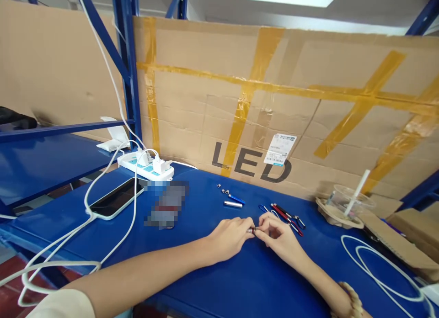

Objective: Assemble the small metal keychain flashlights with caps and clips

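The left hand (231,238) has its grip pinched on a small part (251,230), with only a short piece showing past the fingertips. The right hand (279,238) meets it from the other side, its thumb and forefinger pressed together at the part's right end, the other fingers curled loosely. The two grips nearly touch, and the part sits between them, just above the blue desk (240,290); its details are too small to make out.

Just beyond the left grip lies a silver tube (232,204), with a blue tube (237,199) close behind it. A little farther off, to the left of the tubes, are a few tiny metal pieces (224,191). Just beyond the right grip, a loose bunch of cords (284,215) in red, black, blue and white lies on the desk.

Left of the grips is a blurred-out object (166,206), and farther left a phone (118,199) with a pale edge lies face up. Behind the phone, a white power strip (146,166) holds plugs, and white cables (134,208) loop from it toward the near left.

Well to the right of the grips, a clear cup (350,200) with a white straw stands in a cardboard holder (339,217). Nearer on that side lies a coiled white cord (380,277), beside cardboard boxes (418,222).

Farthest out, a taped cardboard sheet (206,117) marked "LED" stands behind everything on the desk.
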The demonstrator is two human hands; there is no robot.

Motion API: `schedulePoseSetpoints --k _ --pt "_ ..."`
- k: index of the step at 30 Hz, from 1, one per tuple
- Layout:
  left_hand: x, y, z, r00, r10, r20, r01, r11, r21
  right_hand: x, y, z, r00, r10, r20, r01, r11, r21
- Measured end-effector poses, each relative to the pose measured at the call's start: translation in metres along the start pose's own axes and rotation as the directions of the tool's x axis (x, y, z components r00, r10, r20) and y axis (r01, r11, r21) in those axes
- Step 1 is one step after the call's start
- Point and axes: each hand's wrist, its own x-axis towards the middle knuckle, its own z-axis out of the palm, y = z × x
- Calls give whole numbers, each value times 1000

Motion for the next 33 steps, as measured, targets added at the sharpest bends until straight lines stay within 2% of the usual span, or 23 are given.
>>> schedulePoseSetpoints --k 6,11,17,24,28,33 --pt "-4 4 -6 1000 -27 12 27 999 25 -1 -4 4 998 66 25 -64 996 -57" --pt "-5 5 -9 999 -47 15 46 998 38 3 -6 4 1000 22 9 -20 991 -135" --pt "-5 7 -10 997 -71 14 70 996 49 6 -1 1 1000 13 3 -13 994 -111" --pt "-1 7 -10 995 -101 15 99 991 94 6 9 -2 999 -15 -47 8 988 -155" --pt "3 5 -9 993 -121 13 119 987 112 5 13 -7 996 -72 -50 55 955 -292" --pt "5 4 -5 992 -124 18 121 985 124 3 13 -11 996 -84 36 91 894 -439"
